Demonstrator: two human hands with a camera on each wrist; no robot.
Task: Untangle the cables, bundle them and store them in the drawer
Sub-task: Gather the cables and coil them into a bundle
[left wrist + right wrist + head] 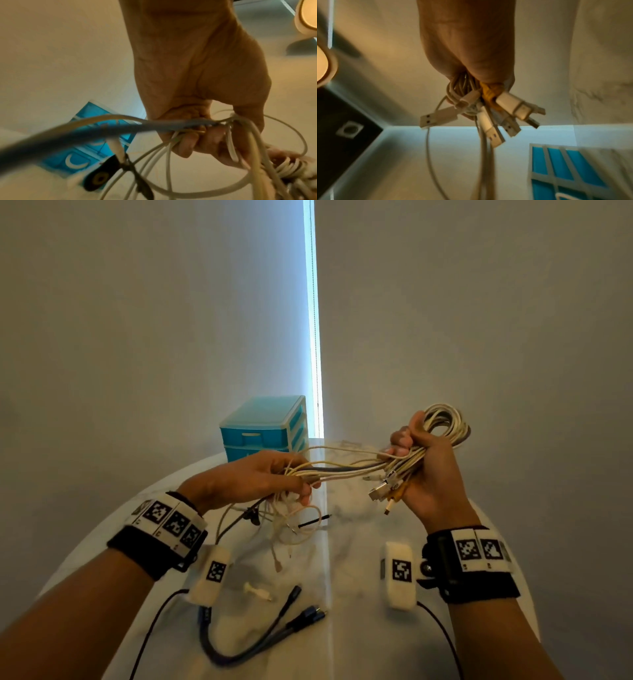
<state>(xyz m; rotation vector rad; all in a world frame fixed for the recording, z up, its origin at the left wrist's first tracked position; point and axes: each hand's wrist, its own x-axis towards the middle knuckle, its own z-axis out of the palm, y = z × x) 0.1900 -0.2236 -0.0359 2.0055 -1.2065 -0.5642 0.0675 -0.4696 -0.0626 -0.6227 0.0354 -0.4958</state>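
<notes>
My right hand (pixel 421 460) is raised above the table and grips a coiled bundle of white cables (pixel 445 422); several USB plugs (pixel 489 115) stick out below its fist. Loose strands (pixel 342 469), white with one grey among them, stretch from there to my left hand (pixel 260 477), whose fingers curl round them. More tangled white cable (pixel 294 525) hangs under the left hand onto the table. In the left wrist view the fingers (pixel 202 142) clamp the grey cable (pixel 120 128) and white loops. The blue drawer unit (pixel 265 428) stands behind the left hand, its drawers closed.
On the white marble table (pixel 359 645) near me lie a dark blue cable with several plugs (pixel 260 635), a small white clip-like piece (pixel 258 592) and a thin black tie (pixel 313 521). A grey wall and a bright window strip (pixel 313 320) rise behind.
</notes>
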